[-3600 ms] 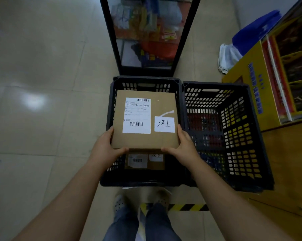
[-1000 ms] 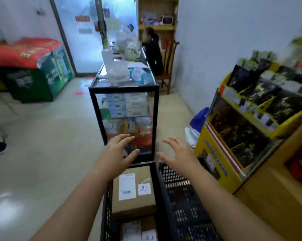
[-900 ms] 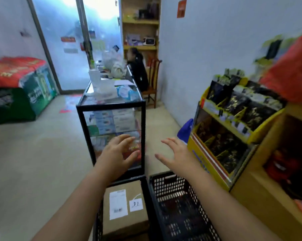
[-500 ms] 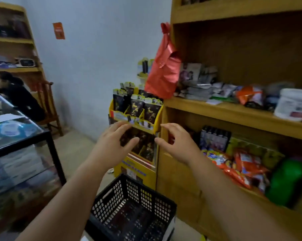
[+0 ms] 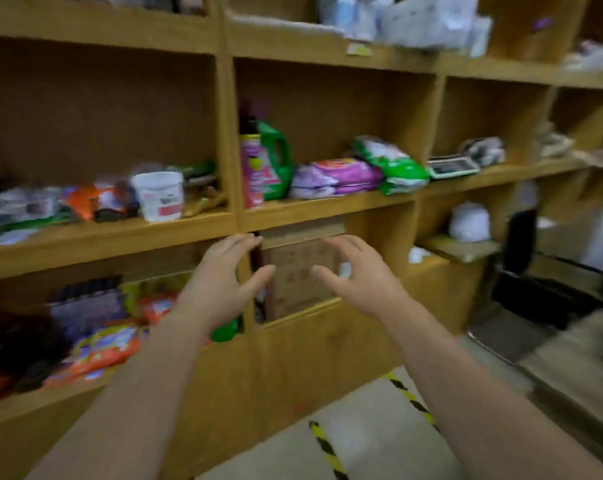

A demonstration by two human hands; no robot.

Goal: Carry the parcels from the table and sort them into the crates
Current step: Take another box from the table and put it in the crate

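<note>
My left hand [image 5: 220,285] and my right hand [image 5: 359,275] are raised in front of me, palms facing each other, fingers loosely spread, holding nothing. No crate and no parcel from the table shows in this blurred view. Between and behind my hands a brown cardboard box [image 5: 298,271] stands in a lower compartment of a wooden shelf unit [image 5: 321,207].
The shelves hold snack packets [image 5: 95,344], a white tub [image 5: 159,195], a green and pink detergent bottle [image 5: 265,164] and bagged goods [image 5: 355,171]. Yellow-black tape [image 5: 324,445] marks the floor. A dark blurred object [image 5: 535,292] stands at the right.
I let go of the parcel, which stayed in the left crate. My view swung right, off the crates and onto the wooden shelves. Both hands stayed raised and empty.
</note>
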